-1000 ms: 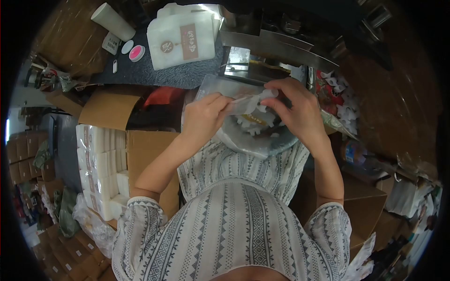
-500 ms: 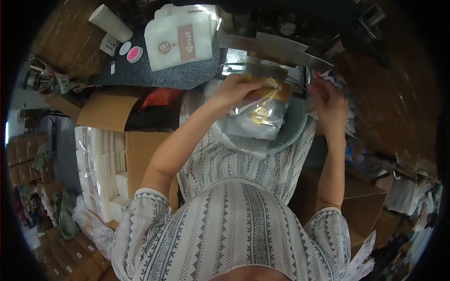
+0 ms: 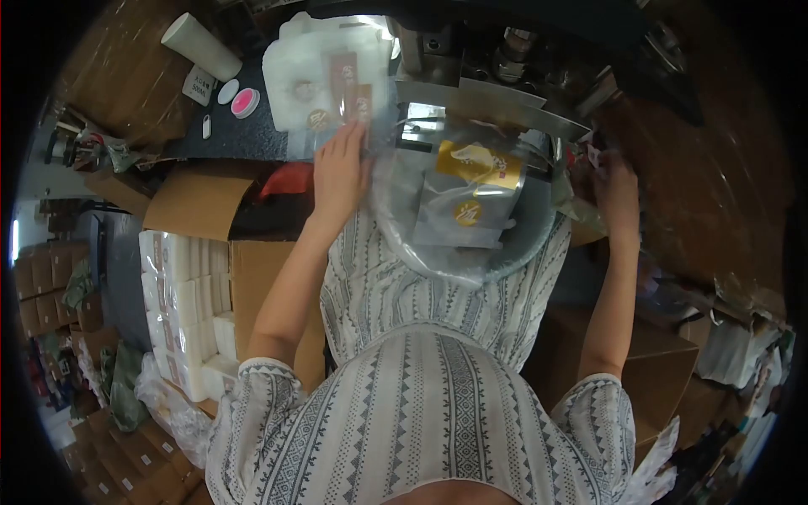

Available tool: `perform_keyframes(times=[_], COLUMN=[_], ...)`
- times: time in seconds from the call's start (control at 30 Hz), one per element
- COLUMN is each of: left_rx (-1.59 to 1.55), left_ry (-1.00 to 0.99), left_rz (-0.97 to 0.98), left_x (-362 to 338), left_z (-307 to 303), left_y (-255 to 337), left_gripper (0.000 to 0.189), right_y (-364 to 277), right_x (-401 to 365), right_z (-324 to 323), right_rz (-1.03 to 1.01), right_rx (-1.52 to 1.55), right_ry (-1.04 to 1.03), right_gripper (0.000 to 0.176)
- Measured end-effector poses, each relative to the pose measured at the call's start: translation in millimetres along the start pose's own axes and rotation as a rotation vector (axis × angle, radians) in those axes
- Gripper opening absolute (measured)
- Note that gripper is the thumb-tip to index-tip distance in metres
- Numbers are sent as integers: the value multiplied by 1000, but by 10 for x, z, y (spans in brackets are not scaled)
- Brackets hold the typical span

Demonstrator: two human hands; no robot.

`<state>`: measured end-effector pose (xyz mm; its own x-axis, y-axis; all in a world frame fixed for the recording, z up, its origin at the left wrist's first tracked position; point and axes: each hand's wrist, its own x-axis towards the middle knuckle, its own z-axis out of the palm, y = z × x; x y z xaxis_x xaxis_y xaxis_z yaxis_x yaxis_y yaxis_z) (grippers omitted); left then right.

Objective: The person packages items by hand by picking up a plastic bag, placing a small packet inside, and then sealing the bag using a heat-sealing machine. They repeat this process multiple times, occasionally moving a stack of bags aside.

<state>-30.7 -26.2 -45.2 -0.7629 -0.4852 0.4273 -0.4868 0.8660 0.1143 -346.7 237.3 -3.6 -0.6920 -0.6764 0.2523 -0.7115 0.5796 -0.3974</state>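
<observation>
Tabletop: a grey tabletop (image 3: 252, 135) lies ahead of the left hand, in a crowded workroom with brown cartons stacked about.
Machine: a metal sealing machine (image 3: 492, 63) stands beyond and between the two hands.
Small things: a pink round pad (image 3: 245, 103), a white lid (image 3: 227, 91) and a pale paper cup (image 3: 200, 46) on its side lie left of and beyond the left hand, well apart from it.
Below the left arm: an open cardboard box (image 3: 269, 278) stands beside rows of white packs (image 3: 181, 295).
Bowl: a round clear bowl (image 3: 438, 265) sits between the hands, close to the body, and holds silvery filled pouches (image 3: 467, 198) with gold labels.
Left hand: the left hand (image 3: 339, 172) is stretched forward, back up, fingers long and only slightly spread. The fingertips lie on the near edge of the clear pouch. Whether the thumb pinches it cannot be told.
Right hand: the right hand (image 3: 616, 189) is held out to the right of the bowl, at a dim, cluttered edge. The fingers look bent, but blur hides how far they close and whether they hold anything.
Clear pouch: the clear pouch (image 3: 358, 105) is flat, see-through and glossy, with a brown label strip and a small round mark. It lies just beyond the left fingertips, over the near right corner of a stack of white pouches (image 3: 303, 63) bearing the same brown labels.
</observation>
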Motion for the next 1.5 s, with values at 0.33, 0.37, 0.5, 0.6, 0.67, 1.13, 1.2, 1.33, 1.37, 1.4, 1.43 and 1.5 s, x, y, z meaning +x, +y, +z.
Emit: perform_keyframes(times=[0.33,0.37,0.5,0.6,0.67,1.13,1.2,1.33,1.37,1.4,1.43,1.5], left_rx=[-321,-319,-456,-518,-553,-1663,-1651,-792,-434,-73,-74,150], left_ry=[-10,-8,98,107,95,-460,-487,-153,97,325,322,-29], left_rz=[-237,-242,-183,-119,-81,-897,-881,-430,-320,-204,-203,-11], left_x=[-70,-70,-40,4,5,589,548,594,661,635,489,184], left_z=[-382,-473,-740,-820,-802,-182,-115,-50,13,80,105,95], left_y=[45,136,672,828,864,1083,1043,517,181,-81,-129,-108], left_gripper=[11,11,9,9,9,32,33,43,47,52,52,58], right_y=[-413,-531,-1007,-1277,-1342,-732,-291,52,49,45,27,-74], right_x=[-156,-164,-245,-236,-257,-189,-19,82,85,36,0,-15], right_z=[-405,-445,-299,-189,-164,-273,11,238,212,182,149,73], right_rz=[125,120,-101,-315,-313,130,-281,-26,-81,-131,-129,13], right_rx=[163,440,893,778,835,396,11,92,70,47,47,27], right_ry=[-165,-195,-296,-218,-306,-256,307,8,8,-2,-4,-49], right_gripper=[21,20,16,21,20,26,21,21,20,20,20,18])
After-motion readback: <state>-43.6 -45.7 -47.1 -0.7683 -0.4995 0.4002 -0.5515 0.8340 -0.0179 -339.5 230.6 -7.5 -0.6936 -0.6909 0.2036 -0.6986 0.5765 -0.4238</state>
